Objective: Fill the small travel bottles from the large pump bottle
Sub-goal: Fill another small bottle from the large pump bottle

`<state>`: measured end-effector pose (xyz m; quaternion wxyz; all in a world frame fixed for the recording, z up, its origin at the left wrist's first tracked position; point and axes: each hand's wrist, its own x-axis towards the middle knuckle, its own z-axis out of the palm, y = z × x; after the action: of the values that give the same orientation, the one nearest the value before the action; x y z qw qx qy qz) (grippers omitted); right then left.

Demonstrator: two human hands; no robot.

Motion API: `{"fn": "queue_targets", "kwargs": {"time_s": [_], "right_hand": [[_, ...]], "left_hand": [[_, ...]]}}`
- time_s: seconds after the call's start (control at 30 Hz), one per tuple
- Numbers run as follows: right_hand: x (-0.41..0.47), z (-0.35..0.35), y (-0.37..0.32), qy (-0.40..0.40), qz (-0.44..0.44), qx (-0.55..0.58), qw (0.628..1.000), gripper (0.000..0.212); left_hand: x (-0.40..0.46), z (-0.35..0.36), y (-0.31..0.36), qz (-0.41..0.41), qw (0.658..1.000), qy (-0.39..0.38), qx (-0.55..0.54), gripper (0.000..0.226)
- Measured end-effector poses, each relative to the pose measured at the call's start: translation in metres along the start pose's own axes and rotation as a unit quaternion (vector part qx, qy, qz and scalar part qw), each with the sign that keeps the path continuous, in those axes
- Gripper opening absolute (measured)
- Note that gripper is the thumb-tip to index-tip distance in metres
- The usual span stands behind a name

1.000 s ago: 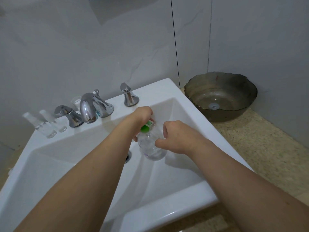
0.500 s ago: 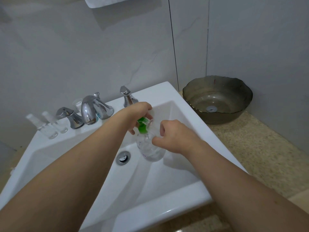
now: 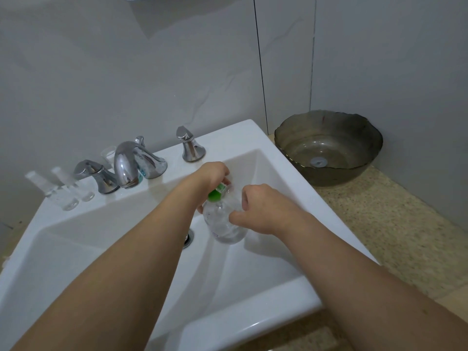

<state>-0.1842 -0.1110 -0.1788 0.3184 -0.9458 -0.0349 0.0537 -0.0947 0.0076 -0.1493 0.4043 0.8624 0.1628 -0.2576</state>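
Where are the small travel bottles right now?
Head view, far left: two travel bottles stand on the sink ledge, left of the left tap handle.

Over a white sink [image 3: 278, 163], a person's left hand [image 3: 215, 173] grips the green pump top [image 3: 216, 195] of a clear bottle [image 3: 224, 224] while the right hand [image 3: 263, 209] holds its body, as small clear travel bottles [image 3: 63, 193] stand beside the chrome faucet [image 3: 126, 163] and a dark glass bowl [image 3: 329, 148] rests on the speckled counter [image 3: 392, 224].

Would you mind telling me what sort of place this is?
Most likely a bathroom: a white sink with a chrome faucet, tiled walls, and a speckled countertop.
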Motion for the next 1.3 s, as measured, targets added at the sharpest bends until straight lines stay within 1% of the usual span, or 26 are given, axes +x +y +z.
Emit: {"fn": "queue_targets", "kwargs": {"time_s": [0.13,0.3,0.43,0.6,0.73,0.8,0.97,1.1,1.3], "right_hand": [[0.000,-0.001,-0.001,-0.001,-0.006,-0.009,1.000,0.030],[0.000,-0.002,-0.001,0.003,-0.007,-0.006,1.000,0.028],[0.000,-0.003,-0.003,0.019,-0.012,0.006,1.000,0.029],[0.000,-0.004,-0.004,0.037,-0.015,0.007,0.999,0.029],[-0.001,-0.004,-0.004,0.032,-0.015,0.009,0.999,0.028],[-0.001,-0.004,-0.003,0.026,-0.010,0.012,1.000,0.028],[0.000,-0.002,-0.001,0.012,-0.002,0.010,1.000,0.029],[-0.001,-0.001,0.000,-0.004,0.002,0.001,1.000,0.028],[0.001,-0.002,-0.001,0.000,-0.002,-0.002,1.000,0.029]], "left_hand": [[0.003,-0.001,-0.003,0.008,1.000,0.007,-0.003,0.040],[-0.003,-0.004,-0.004,0.010,1.000,0.001,-0.015,0.032],[-0.006,-0.010,-0.001,0.018,1.000,-0.017,0.000,0.042],[-0.008,-0.015,0.008,0.033,0.999,-0.014,0.002,0.040],[-0.009,-0.012,0.007,0.016,0.999,-0.006,0.050,0.043],[-0.007,-0.010,0.006,0.012,0.998,-0.002,0.058,0.042],[0.001,-0.004,0.003,0.018,0.999,0.009,0.046,0.039],[0.003,-0.001,-0.002,0.024,0.999,0.007,0.026,0.031],[0.004,-0.001,-0.003,0.024,0.999,0.014,0.021,0.033]]}}
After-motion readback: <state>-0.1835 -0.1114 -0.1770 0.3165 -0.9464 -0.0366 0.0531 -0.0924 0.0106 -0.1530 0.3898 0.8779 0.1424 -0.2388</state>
